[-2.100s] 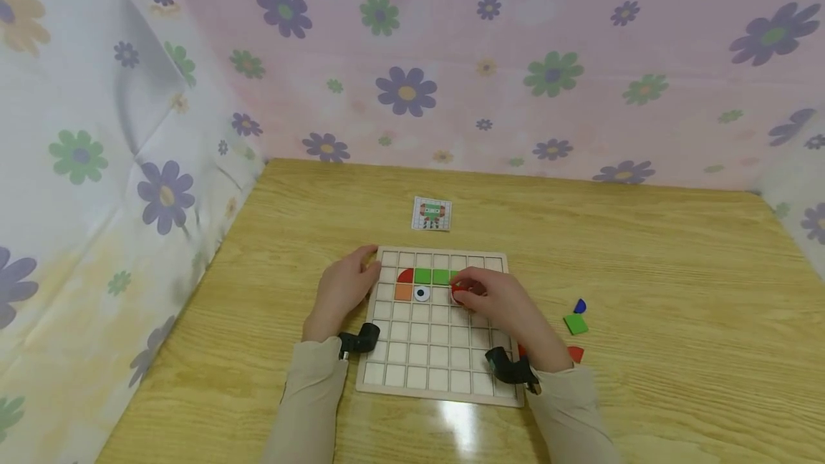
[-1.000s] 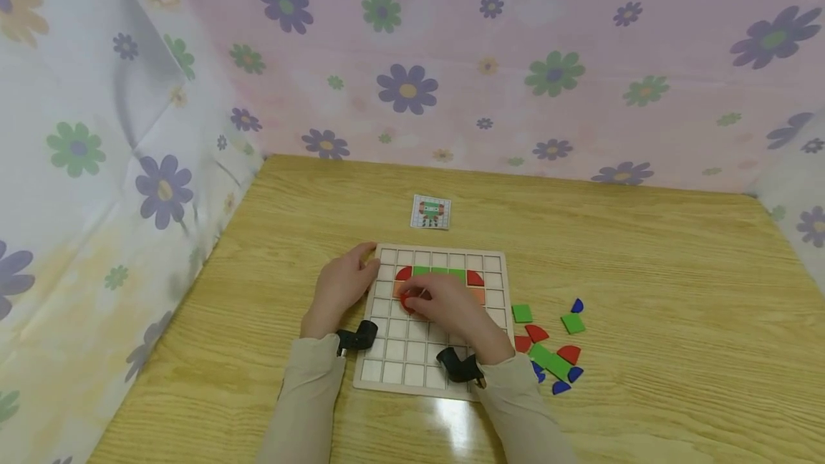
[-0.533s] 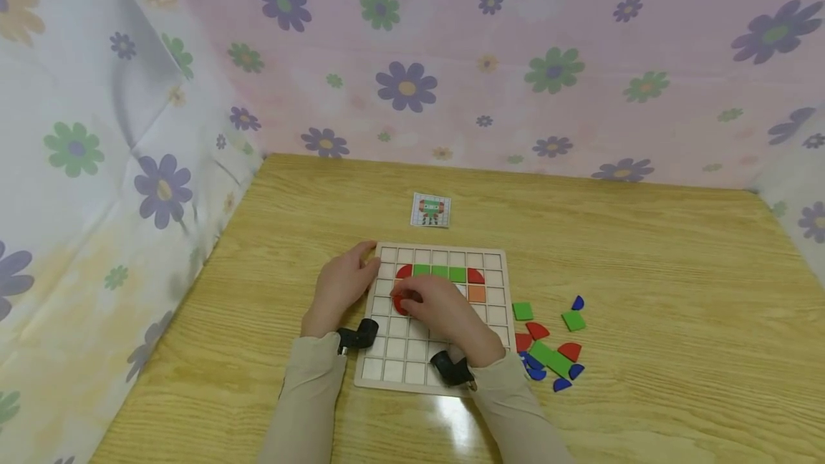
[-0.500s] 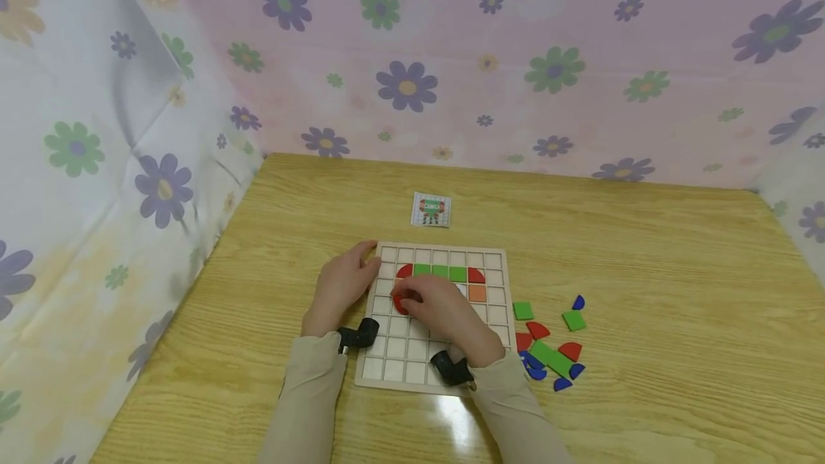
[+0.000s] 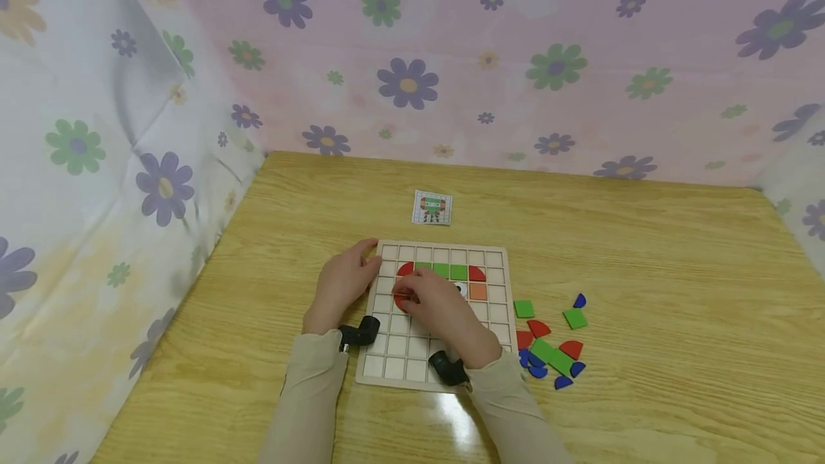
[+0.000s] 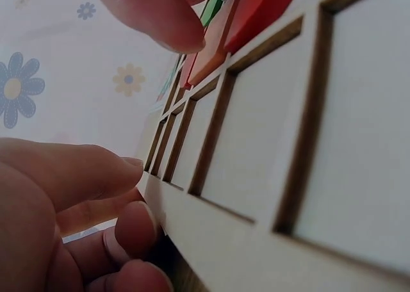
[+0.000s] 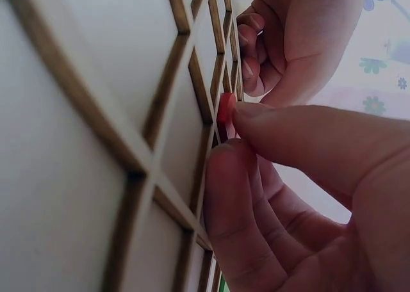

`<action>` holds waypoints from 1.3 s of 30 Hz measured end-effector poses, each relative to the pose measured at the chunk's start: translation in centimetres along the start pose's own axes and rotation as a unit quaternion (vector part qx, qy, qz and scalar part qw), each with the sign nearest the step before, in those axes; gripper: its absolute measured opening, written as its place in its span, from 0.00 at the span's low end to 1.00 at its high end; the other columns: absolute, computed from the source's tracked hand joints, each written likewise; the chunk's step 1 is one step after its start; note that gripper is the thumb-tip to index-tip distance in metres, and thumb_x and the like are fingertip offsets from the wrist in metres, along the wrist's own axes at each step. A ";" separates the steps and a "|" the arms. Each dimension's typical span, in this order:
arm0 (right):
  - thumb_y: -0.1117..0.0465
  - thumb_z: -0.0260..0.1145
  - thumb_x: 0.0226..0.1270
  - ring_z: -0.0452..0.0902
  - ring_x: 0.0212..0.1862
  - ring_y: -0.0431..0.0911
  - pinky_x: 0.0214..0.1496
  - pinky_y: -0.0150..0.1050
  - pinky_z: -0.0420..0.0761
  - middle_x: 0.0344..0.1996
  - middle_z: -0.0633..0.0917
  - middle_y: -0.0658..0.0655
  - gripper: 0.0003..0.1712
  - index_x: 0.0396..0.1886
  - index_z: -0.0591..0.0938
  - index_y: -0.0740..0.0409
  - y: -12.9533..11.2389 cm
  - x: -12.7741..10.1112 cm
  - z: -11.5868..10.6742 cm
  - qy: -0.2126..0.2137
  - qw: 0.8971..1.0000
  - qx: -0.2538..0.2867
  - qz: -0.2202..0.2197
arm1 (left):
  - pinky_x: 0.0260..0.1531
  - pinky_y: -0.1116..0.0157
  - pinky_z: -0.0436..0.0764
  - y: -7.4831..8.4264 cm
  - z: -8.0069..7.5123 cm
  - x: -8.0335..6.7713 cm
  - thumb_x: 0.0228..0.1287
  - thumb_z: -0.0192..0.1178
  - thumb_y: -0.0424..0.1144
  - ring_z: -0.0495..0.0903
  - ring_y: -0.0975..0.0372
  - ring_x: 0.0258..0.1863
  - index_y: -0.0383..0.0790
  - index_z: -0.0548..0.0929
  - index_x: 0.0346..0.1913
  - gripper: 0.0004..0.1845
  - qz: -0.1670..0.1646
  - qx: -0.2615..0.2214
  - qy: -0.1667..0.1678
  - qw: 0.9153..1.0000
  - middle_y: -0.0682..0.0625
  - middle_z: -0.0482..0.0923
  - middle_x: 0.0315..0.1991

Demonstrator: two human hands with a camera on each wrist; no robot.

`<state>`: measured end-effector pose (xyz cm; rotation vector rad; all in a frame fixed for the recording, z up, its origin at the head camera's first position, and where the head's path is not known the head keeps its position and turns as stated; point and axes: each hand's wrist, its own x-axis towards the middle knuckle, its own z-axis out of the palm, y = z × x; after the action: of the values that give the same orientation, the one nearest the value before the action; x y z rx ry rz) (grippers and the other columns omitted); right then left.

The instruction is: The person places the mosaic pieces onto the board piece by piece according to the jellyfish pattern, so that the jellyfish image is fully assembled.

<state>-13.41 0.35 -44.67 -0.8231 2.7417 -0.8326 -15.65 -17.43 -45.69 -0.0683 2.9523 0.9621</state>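
A red quarter-round piece (image 5: 401,304) sits over the left part of the wooden grid board (image 5: 412,386), pinched between the thumb and curled fingers of a person's right hand (image 5: 443,306); a wrist view shows the thumb pressed to its edge. The left hand (image 5: 343,285) holds the board's left edge near the far corner, its fingers bent against the rim. In the board's second row from the far side, a left red corner (image 5: 406,268) and a right red corner (image 5: 476,274) flank a run of green squares (image 5: 450,272), partly covered by the right hand. One row nearer on the board, an eye disc (image 5: 460,290) peeks out beside the right hand, next to an orange square (image 5: 478,291). Just off the board's right edge lies a loose cluster of green pieces (image 5: 561,362), red pieces (image 5: 571,349) and blue pieces (image 5: 563,382), some touching. Beyond the board's far edge, and apart from it, a small card (image 5: 432,208) printed with a gridded figure lies flat on the wood-grained bench (image 5: 670,292). Pale sleeves (image 5: 315,385) reach in from the board's near side, while flowered cloth (image 5: 464,41) rises well behind it.
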 end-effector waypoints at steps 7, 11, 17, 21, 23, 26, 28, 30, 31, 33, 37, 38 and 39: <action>0.59 0.65 0.56 0.69 0.30 0.38 0.34 0.34 0.71 0.30 0.74 0.46 0.08 0.37 0.82 0.50 0.0 -0.1 0.2 -0.001 1.000 -0.004 -0.011 | 0.18 0.65 0.66 0.0 0.1 0.0 0.62 0.50 0.49 0.68 0.63 0.14 0.49 0.71 0.59 0.22 -0.002 0.003 -0.001 1.000 0.55 0.70 0.14; 0.58 0.65 0.56 0.69 0.30 0.39 0.34 0.35 0.71 0.29 0.75 0.46 0.08 0.37 0.81 0.50 0.0 0.0 0.3 0.002 1.000 -0.030 -0.009 | 0.18 0.65 0.65 -0.1 0.1 0.1 0.62 0.49 0.50 0.69 0.63 0.14 0.50 0.71 0.59 0.22 -0.001 0.003 -0.002 1.000 0.55 0.70 0.14; 0.57 0.66 0.55 0.70 0.30 0.38 0.33 0.34 0.71 0.28 0.76 0.45 0.08 0.35 0.81 0.49 -0.3 -0.2 0.1 0.005 0.999 -0.047 0.007 | 0.18 0.64 0.65 0.0 0.0 -0.1 0.62 0.49 0.50 0.68 0.62 0.14 0.49 0.71 0.59 0.22 -0.009 0.001 -0.004 1.000 0.54 0.70 0.15; 0.56 0.66 0.54 0.70 0.30 0.38 0.33 0.34 0.71 0.28 0.76 0.44 0.08 0.35 0.81 0.49 -0.2 -0.1 0.0 0.008 0.999 -0.051 0.007 | 0.18 0.64 0.65 0.0 -0.1 0.0 0.63 0.49 0.49 0.68 0.62 0.14 0.49 0.71 0.59 0.22 -0.003 0.001 -0.001 1.000 0.54 0.70 0.15; 0.56 0.67 0.54 0.70 0.30 0.38 0.33 0.34 0.71 0.28 0.76 0.44 0.08 0.35 0.81 0.49 -0.1 -0.1 0.0 0.006 0.999 -0.049 0.009 | 0.18 0.64 0.65 0.1 0.0 0.0 0.62 0.50 0.49 0.68 0.62 0.14 0.49 0.71 0.59 0.22 -0.003 -0.002 0.000 1.000 0.54 0.70 0.15; 0.56 0.66 0.55 0.70 0.30 0.37 0.34 0.34 0.71 0.28 0.76 0.43 0.07 0.35 0.81 0.48 0.0 -0.2 -0.1 0.000 0.999 -0.050 0.008 | 0.19 0.64 0.65 0.2 0.0 -0.1 0.63 0.50 0.49 0.68 0.62 0.15 0.49 0.71 0.59 0.22 -0.008 -0.004 -0.005 1.000 0.54 0.70 0.16; 0.55 0.66 0.56 0.70 0.30 0.37 0.33 0.33 0.71 0.28 0.77 0.43 0.07 0.35 0.81 0.47 0.0 -0.3 -0.4 -0.004 0.999 -0.048 0.012 | 0.18 0.64 0.65 0.4 0.0 -0.1 0.62 0.50 0.50 0.68 0.62 0.15 0.49 0.71 0.59 0.22 -0.010 -0.007 -0.007 1.000 0.54 0.70 0.16; 0.55 0.64 0.57 0.70 0.29 0.37 0.33 0.33 0.71 0.28 0.77 0.42 0.06 0.36 0.81 0.45 0.1 -0.3 -0.7 -0.007 0.999 -0.046 0.017 | 0.18 0.65 0.66 0.5 0.0 -0.1 0.62 0.50 0.50 0.68 0.62 0.15 0.49 0.72 0.58 0.22 -0.008 -0.007 -0.004 1.000 0.54 0.70 0.16; 0.55 0.63 0.58 0.70 0.29 0.37 0.33 0.33 0.71 0.29 0.78 0.41 0.06 0.36 0.81 0.45 0.2 -0.3 -0.9 -0.007 0.999 -0.044 0.017 | 0.18 0.64 0.66 0.5 0.0 -0.1 0.62 0.50 0.50 0.68 0.62 0.15 0.49 0.72 0.58 0.22 -0.007 -0.007 -0.001 1.000 0.54 0.70 0.16; 0.54 0.62 0.59 0.70 0.29 0.37 0.33 0.34 0.71 0.29 0.78 0.41 0.06 0.36 0.81 0.45 0.4 -0.4 -1.3 -0.010 0.999 -0.040 0.016 | 0.18 0.64 0.66 0.6 0.0 0.0 0.62 0.51 0.49 0.68 0.62 0.15 0.49 0.72 0.58 0.22 -0.006 -0.008 0.001 1.000 0.54 0.70 0.16; 0.56 0.59 0.61 0.72 0.34 0.37 0.39 0.34 0.73 0.32 0.79 0.42 0.08 0.37 0.82 0.45 0.9 -0.7 -1.9 -0.019 0.999 -0.033 -0.007 | 0.19 0.65 0.66 0.5 -0.1 -0.1 0.61 0.52 0.48 0.69 0.63 0.15 0.49 0.71 0.59 0.22 -0.017 -0.004 -0.008 1.000 0.54 0.71 0.16; 0.56 0.58 0.62 0.73 0.36 0.37 0.40 0.35 0.73 0.33 0.79 0.42 0.08 0.37 0.83 0.45 1.0 -0.9 -2.0 -0.021 0.999 -0.028 -0.013 | 0.19 0.65 0.66 0.5 -0.1 0.0 0.60 0.53 0.48 0.69 0.63 0.15 0.49 0.71 0.59 0.23 -0.020 -0.003 -0.011 1.000 0.54 0.71 0.16; 0.56 0.58 0.62 0.73 0.37 0.37 0.42 0.36 0.73 0.34 0.79 0.42 0.08 0.38 0.83 0.45 1.2 -1.0 -2.2 -0.022 0.999 -0.024 -0.016 | 0.19 0.65 0.67 0.5 -0.1 0.0 0.60 0.53 0.48 0.70 0.63 0.15 0.50 0.71 0.59 0.23 -0.022 -0.004 -0.014 1.000 0.54 0.71 0.16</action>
<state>-13.71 2.73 -43.52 -0.8859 2.7272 -0.7487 -15.64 -17.11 -45.30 -0.1191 2.9098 0.9605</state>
